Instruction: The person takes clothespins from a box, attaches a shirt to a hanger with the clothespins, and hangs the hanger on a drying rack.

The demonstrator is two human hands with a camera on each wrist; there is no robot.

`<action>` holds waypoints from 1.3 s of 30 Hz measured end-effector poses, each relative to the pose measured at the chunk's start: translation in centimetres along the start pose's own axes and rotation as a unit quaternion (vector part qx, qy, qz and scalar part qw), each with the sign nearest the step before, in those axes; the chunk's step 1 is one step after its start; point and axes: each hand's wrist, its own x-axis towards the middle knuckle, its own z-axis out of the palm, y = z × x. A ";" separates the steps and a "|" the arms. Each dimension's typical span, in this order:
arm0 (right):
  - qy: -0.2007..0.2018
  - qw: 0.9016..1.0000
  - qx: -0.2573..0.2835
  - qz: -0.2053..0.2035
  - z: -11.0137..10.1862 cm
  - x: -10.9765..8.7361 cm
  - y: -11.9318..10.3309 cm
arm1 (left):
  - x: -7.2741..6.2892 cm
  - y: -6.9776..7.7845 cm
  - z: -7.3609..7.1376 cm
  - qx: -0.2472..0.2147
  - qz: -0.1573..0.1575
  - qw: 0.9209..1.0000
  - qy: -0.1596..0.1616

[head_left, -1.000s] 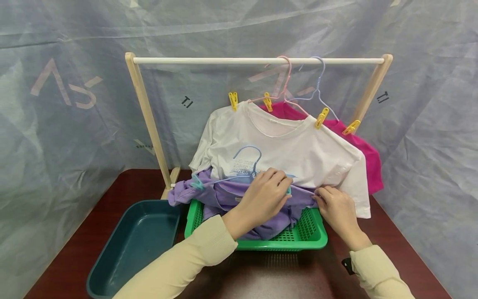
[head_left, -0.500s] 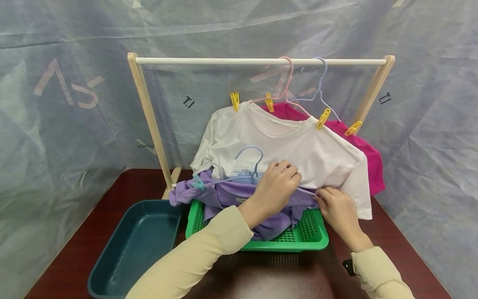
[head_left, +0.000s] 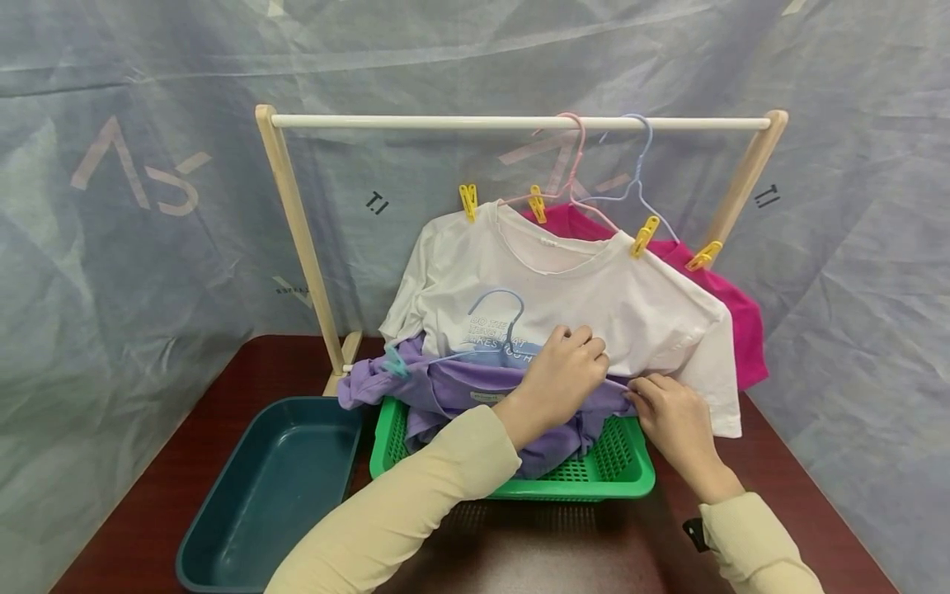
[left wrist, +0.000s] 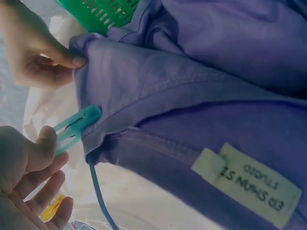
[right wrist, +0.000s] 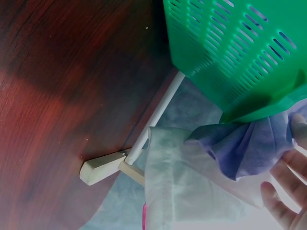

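Observation:
A purple shirt (head_left: pixel 549 456) with a pale label lies partly in the green basket (head_left: pixel 631 483), a blue hanger (head_left: pixel 519 307) inside its neckline. One teal clothespin (head_left: pixel 397 363) clips its left shoulder. Another teal clothespin (left wrist: pixel 79 125) grips the cloth at the opposite shoulder, beside the hanger wire. My left hand (head_left: pixel 567 371) pinches that clothespin's tail end between thumb and index finger, the other fingers loosely bent. Farther out along the same shoulder, my right hand (head_left: pixel 674 415) pinches the purple cloth between thumb and fingertips.
Behind stands a wooden rack with a white bar (head_left: pixel 416 122). A white shirt (head_left: pixel 571 297) on a pink hanger and a magenta shirt (head_left: pixel 745 318) on a blue one hang there, held by yellow clothespins (head_left: pixel 645 237). A dark teal tub (head_left: pixel 275 487) sits left.
My left hand has shifted right and slightly up along the purple shirt's shoulder, showing more of the print and label. The right hand keeps its hold on the cloth.

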 end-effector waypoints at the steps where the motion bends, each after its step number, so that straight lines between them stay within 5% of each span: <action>1: 0.000 1.000 0.000 -0.001 0.0 0.0 0.0 | 0.0 0.0 0.1 0.003 -0.001 1.000 0.000; 13: -0.001 1.000 0.001 0.000 0.1 0.1 0.1 | -0.8 -0.2 1.0 -0.026 -0.036 0.999 0.031; 18: -0.003 1.000 0.001 0.001 0.1 0.1 0.1 | -1.5 -0.6 0.9 -0.035 -0.045 0.998 0.020; 27: -0.008 1.000 0.001 0.010 0.1 -0.1 0.1 | -3.9 -1.7 0.1 -0.061 -0.058 0.996 0.000; 39: -0.011 1.000 0.001 0.016 0.1 0.0 0.0 | -7.3 -2.7 -0.5 -0.094 -0.062 0.992 0.049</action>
